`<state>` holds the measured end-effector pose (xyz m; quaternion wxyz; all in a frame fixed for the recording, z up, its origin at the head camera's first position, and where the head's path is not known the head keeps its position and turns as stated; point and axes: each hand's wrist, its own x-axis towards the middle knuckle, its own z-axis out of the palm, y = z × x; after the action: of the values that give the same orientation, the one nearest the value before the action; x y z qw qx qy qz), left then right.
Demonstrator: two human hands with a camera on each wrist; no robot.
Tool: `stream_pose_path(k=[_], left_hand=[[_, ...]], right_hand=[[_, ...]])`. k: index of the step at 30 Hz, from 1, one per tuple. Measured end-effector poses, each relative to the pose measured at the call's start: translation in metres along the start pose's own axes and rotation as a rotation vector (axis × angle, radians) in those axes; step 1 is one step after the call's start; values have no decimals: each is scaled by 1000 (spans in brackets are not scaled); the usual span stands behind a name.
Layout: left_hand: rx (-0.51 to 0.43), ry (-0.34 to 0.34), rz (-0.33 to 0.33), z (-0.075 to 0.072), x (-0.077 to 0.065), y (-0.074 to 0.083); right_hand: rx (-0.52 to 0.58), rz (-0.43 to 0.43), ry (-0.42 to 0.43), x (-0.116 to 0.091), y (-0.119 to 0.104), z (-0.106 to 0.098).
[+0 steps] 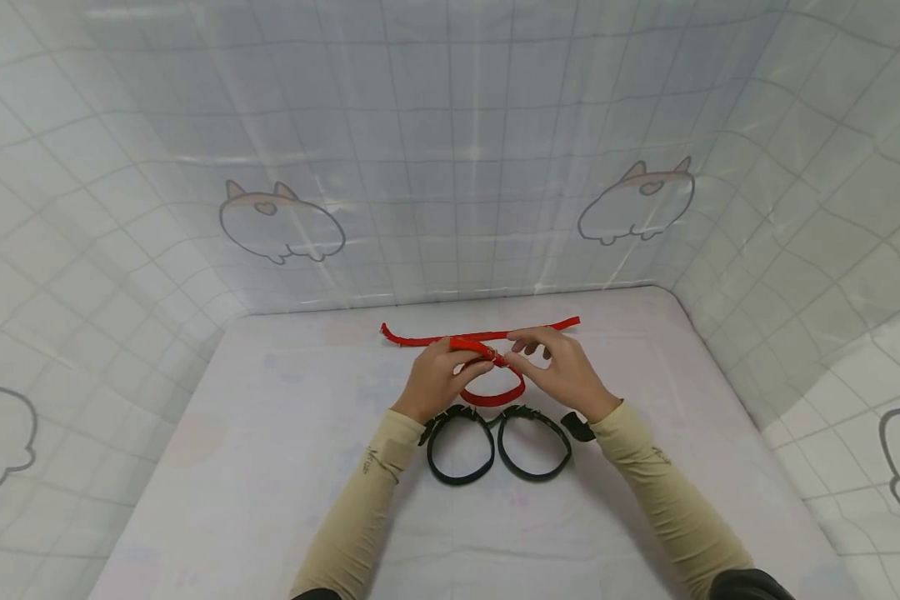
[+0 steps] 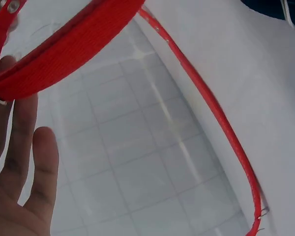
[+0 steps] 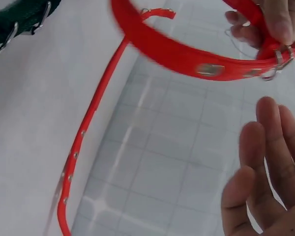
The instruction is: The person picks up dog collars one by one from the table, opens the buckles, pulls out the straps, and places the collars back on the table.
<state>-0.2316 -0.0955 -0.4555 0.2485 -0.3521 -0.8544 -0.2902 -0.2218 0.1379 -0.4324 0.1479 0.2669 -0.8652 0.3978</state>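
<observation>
A red collar (image 1: 492, 401) with metal eyelets is bent into a loop between the two hands. My left hand (image 1: 430, 379) holds it, thumb and fingers pinching the band beside its metal buckle (image 3: 283, 58) in the right wrist view. My right hand (image 1: 566, 377) is close to the collar's buckle end, its thumb tip right at the band in the head view. In the right wrist view its fingers (image 3: 253, 147) are spread and fairly straight, below the buckle, with the thumb out of sight. The left wrist view shows the collar band (image 2: 73, 54) across the left fingers.
Behind the hands another red collar (image 1: 420, 342) lies stretched out on the white table (image 1: 270, 467). Two dark green looped collars (image 1: 461, 480) lie side by side nearer the person. A small black piece (image 1: 577, 427) is by the right wrist. Grid-patterned sheets (image 1: 450, 208) surround the table.
</observation>
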Motion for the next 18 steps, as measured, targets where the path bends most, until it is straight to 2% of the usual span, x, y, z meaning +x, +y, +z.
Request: stream_pose_path(k=[4,9,15,18], left_hand=[[-91,36,-69,-4,0,-3],[-223,46,-88,-5,1,-3],[-262,12,-110,-2,-1,0],[-266,12,-123,-1,-2,1]], right_hand=[[51,47,-56,-2,4,0],[142,80,-121,-5,5,4],[227,107,-103,-6,1,10],[249,109,-106,-5,-8,6]])
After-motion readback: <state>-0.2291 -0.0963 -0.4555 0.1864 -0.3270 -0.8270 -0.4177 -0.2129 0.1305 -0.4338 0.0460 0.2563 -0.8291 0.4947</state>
